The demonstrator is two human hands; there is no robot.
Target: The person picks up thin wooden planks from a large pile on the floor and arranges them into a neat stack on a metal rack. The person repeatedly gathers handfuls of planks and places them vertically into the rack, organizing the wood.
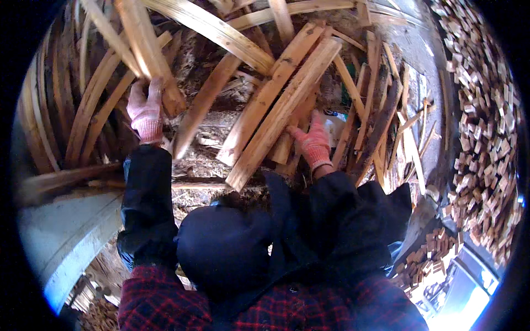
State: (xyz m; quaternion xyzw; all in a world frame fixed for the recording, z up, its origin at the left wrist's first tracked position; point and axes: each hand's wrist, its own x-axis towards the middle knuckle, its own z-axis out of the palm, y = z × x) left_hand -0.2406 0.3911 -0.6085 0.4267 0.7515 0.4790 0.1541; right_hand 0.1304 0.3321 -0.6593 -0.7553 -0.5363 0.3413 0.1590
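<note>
My left hand (147,113), in a pink knit glove, is at the lower end of a thin wooden strip (112,37) on the left. Its fingers close on that end, beside a thicker, brightly lit board (144,49). My right hand (314,140), gloved alike, has its thumb and fingers spread apart. It lies against the right side of two long, rough wooden slats, the nearer slat (287,110) and the farther slat (273,91), which slant side by side in front of me. Some of its fingertips are hidden among the wood.
Loose wooden slats (381,110) lie crisscross on the right, and more long strips (94,118) lean at the left. Bark and splinters cover the ground between. A pale flat panel (72,226) stands at lower left. Stacked cut wood (486,138) forms a tall pile at far right.
</note>
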